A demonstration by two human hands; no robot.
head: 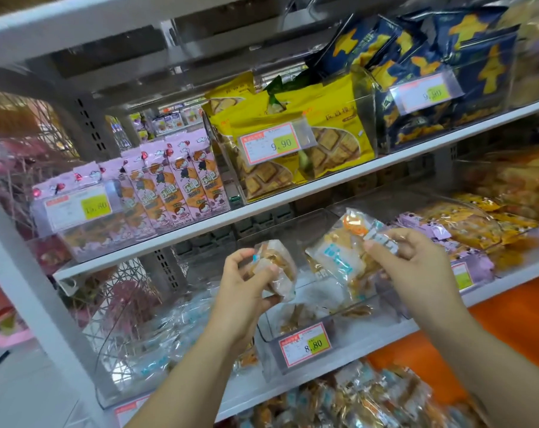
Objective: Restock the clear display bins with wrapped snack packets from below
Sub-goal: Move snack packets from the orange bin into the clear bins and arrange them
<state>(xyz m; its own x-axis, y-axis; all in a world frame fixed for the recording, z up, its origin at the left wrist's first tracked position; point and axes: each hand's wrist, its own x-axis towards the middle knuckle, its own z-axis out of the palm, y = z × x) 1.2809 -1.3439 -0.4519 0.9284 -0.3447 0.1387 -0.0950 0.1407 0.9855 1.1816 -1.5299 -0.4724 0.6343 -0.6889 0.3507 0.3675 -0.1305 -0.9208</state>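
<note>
Crinkly clear film nearest of all: loose heap of packets (354, 400) along the bottom edge, below the white shelf (391, 333). Just above, two bare forearms angled upward.

Left hand (246, 282) curled round a squarish packet (275, 264), puffy and see-through, thumb across its front, beside the left wall of the clear bin (348, 347). Right hand (416, 261) pinching the sealed top edge of a flat packet (339, 251), pillow-shaped, glossy wrap printed blue and orange over pale golden contents, tilted, lower end between the bin's walls. Touching the packets already inside or not: cannot tell.

Rigid, square-cornered bin, a few more wrapped pieces low inside, red-bordered price tag (305, 345) with a yellow-green patch on its front. To the left, a rounded bin (116, 350) of the same clear plastic, filled with crumpled film. To the right, lilac packets (416, 223) and mottled orange ones in neighbouring bins, above a flat orange panel (509, 319).

One shelf up and farther back: tall, narrow pink packets (169, 177) standing upright in a row, then broad yellow bags (330, 128) showing waffle-grid biscuits, then shiny navy bags (478, 63) leaning together, each behind a clear wall with its own tag.
</note>
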